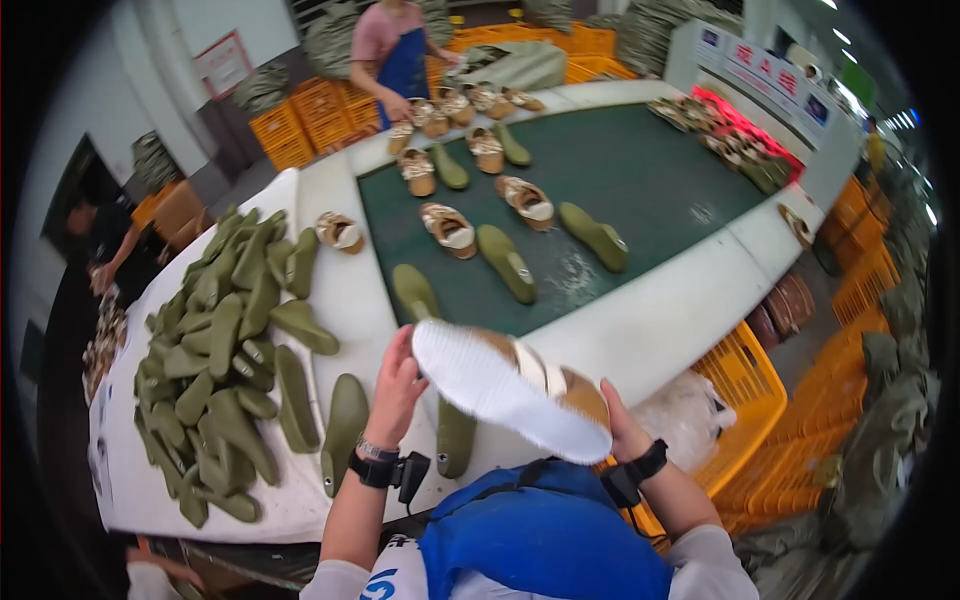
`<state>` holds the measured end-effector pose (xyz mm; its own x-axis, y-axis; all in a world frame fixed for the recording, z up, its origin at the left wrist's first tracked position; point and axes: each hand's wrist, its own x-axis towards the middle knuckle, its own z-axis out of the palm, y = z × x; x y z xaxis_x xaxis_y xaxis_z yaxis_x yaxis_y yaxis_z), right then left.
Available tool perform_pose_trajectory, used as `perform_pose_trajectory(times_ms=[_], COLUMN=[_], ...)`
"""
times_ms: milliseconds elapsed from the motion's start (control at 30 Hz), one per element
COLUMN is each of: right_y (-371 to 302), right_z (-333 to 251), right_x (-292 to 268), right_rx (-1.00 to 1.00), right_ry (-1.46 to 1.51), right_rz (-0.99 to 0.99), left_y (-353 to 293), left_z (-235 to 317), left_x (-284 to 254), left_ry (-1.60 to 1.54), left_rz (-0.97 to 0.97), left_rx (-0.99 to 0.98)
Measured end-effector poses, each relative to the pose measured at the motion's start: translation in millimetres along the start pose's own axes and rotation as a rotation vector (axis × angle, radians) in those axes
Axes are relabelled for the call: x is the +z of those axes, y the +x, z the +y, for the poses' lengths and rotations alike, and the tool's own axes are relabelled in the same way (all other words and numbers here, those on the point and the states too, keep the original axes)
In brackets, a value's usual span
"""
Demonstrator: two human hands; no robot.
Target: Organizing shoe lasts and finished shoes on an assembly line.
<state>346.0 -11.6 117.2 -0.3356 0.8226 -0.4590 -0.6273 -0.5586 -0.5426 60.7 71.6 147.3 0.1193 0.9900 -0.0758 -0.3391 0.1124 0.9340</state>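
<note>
Between my hands is a brown shoe upper [505, 388] with pale straps, tilted so its white bottom faces me. My left hand [400, 378] grips one end, and my right hand [622, 428] grips the other, fingers partly hidden behind it. Beside my left hand lie a green shoe last [345, 425] and, partly covered by the upper, another last [455, 440]. Just beyond, one more last [413, 290] rests over the edge of the dark green belt [640, 180]. To my left spreads a big heap of green lasts [225, 340] on the white table.
Several brown shoe uppers [447, 230] and green lasts stand on the belt. A single upper [340, 233] sits on its left border. Orange crates [745, 390] stand to my right. Across the table a person in a blue apron [400, 60] handles uppers; another person [110, 235] is far left.
</note>
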Motion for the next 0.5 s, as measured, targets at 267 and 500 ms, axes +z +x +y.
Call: perform_pose_trajectory(times_ms=[267, 500], right_y=[24.9, 12.7], right_z=[38.4, -12.5], right_x=[-28.1, -11.7], right_rx=[0.047, -0.267], right_ry=[-0.075, -0.972], right_rz=[-0.399, -0.065], left_y=[-8.4, -34.5], left_z=[-19.1, -31.1], left_x=[-32.5, -126.4], left_ry=[-0.126, 0.846], left_rz=[0.193, 0.395], left_rx=[-0.118, 0.142])
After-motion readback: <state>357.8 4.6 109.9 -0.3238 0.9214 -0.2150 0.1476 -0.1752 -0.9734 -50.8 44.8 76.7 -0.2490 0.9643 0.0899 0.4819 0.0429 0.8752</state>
